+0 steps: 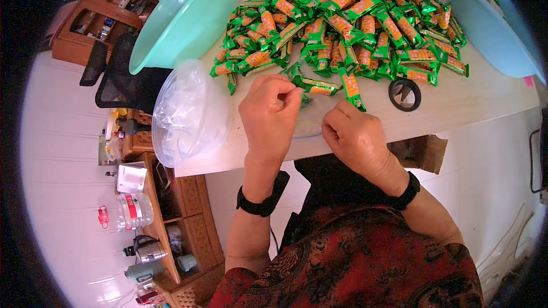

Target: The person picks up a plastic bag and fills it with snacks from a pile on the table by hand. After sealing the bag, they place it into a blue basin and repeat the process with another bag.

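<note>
A large heap of green and orange wrapped snack packets (342, 17) lies on the pale table (485, 102). Near its front edge, my left hand (271, 111) is closed, thumb and forefinger pinched at the end of a green packet (319, 87). My right hand (357, 134) is also closed, fingers curled, just below another packet (350, 88); what it grips, if anything, is hidden. Between the hands, part of a clear plastic item (310, 125) shows on the table. A black tape roll (405, 94) lies right of my right hand.
A clear bowl holding plastic bags (191, 114) stands at the table's left edge, below a tilted green basin (182, 20). A blue basin (494, 20) is at the right. A cardboard box (422, 153) sits below the table edge.
</note>
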The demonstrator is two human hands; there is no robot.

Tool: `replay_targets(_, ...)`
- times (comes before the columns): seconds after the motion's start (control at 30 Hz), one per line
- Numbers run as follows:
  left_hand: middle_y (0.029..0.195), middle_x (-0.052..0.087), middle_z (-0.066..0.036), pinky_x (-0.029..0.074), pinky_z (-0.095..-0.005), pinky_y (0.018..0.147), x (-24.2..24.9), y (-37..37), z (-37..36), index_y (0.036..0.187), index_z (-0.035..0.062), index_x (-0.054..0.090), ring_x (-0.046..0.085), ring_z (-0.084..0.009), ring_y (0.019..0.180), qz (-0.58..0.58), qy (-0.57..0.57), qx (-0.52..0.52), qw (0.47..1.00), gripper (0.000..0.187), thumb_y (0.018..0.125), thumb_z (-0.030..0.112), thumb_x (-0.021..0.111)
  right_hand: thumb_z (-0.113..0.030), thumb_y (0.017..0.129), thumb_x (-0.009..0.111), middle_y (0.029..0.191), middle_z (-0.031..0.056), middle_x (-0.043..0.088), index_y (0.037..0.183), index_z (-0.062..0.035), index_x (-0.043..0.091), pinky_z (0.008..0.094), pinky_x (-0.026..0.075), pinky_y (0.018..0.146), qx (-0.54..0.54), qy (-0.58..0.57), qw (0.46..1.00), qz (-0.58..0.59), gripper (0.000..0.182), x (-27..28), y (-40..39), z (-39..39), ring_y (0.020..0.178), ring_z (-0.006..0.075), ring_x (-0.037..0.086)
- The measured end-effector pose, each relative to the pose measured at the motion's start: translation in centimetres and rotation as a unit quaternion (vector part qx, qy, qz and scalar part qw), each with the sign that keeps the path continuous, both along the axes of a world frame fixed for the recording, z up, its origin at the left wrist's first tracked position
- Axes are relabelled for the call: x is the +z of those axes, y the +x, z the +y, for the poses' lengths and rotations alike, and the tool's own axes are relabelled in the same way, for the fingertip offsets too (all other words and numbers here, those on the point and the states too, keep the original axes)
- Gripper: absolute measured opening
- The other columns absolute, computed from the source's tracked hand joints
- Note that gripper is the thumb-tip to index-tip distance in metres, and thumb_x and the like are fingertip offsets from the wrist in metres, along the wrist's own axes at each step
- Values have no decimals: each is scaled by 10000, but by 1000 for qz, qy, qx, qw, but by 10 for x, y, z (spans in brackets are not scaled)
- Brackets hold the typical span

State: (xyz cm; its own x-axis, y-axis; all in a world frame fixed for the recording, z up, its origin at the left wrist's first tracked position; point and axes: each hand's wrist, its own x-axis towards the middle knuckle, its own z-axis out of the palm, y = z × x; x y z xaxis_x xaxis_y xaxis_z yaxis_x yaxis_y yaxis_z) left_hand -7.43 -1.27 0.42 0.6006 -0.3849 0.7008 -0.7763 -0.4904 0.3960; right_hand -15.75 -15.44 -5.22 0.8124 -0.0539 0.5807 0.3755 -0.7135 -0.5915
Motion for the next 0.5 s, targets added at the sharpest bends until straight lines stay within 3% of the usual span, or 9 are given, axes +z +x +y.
replay_targets(0.07, 795, 657, -69, 503, -283, 686, 1, -7, -4, 798, 3, 607, 627, -143, 732, 146, -29, 38, 988, 137, 732, -27, 723, -35, 743, 689, 744, 69, 548, 769, -78, 569, 382, 497, 521, -5, 0, 1000, 4, 130, 0, 0, 0, 624, 295, 600)
replay_targets(0.2, 796, 646, -65, 489, -270, 659, 10, -15, -9, 862, 14, 634, 610, -114, 726, 243, -42, 50, 968, 162, 736, -38, 721, -73, 765, 680, 755, 82, 540, 777, -78, 557, 406, 503, 529, -1, -10, 1000, 2, 124, -1, 1, 0, 629, 308, 600)
replay_targets(0.27, 812, 642, -74, 479, -264, 646, 12, -17, -3, 898, 6, 654, 597, -116, 719, 140, -26, 39, 989, 184, 733, -49, 716, -107, 785, 670, 761, 90, 528, 780, -80, 540, 421, 509, 532, 2, -15, 1000, 6, 133, -1, 1, -1, 630, 316, 600)
replay_targets(0.3, 812, 642, -74, 479, -264, 646, 17, -21, 1, 898, 6, 654, 597, -116, 719, 142, -25, 40, 989, 184, 733, -49, 716, -113, 786, 676, 759, 89, 530, 786, -81, 548, 419, 509, 535, 8, -7, 1000, 2, 131, 0, 1, -2, 638, 315, 601)
replay_targets(0.37, 827, 642, -93, 480, -282, 639, 34, -37, 11, 925, -2, 667, 589, -164, 712, 0, -29, 50, 998, 198, 738, -59, 699, -118, 786, 682, 758, 87, 532, 791, -83, 557, 416, 509, 539, 18, 6, 1000, 2, 130, 0, 0, -1, 646, 314, 603)
replay_targets(0.4, 827, 642, -93, 480, -282, 639, 40, -46, 18, 925, -2, 667, 589, -164, 712, 1, -26, 52, 998, 198, 738, -59, 699, -124, 787, 688, 761, 87, 538, 799, -83, 564, 413, 510, 546, 14, 17, 1000, 7, 131, -1, 0, -1, 654, 313, 604)
replay_targets(0.47, 732, 609, -88, 446, -305, 544, 48, -68, 30, 873, 29, 670, 569, -218, 607, -142, -18, 72, 987, 227, 688, -95, 714, -130, 788, 695, 764, 86, 543, 807, -84, 571, 410, 511, 552, 11, 28, 999, 11, 133, 1, 0, -1, 663, 312, 605)
replay_targets(0.5, 732, 609, -88, 446, -305, 544, 47, -81, 35, 873, 29, 670, 569, -218, 607, -141, -17, 73, 987, 227, 688, -95, 714, -132, 790, 697, 769, 88, 548, 806, -82, 573, 411, 510, 557, 13, 35, 999, 14, 135, 2, -1, -1, 668, 313, 605)
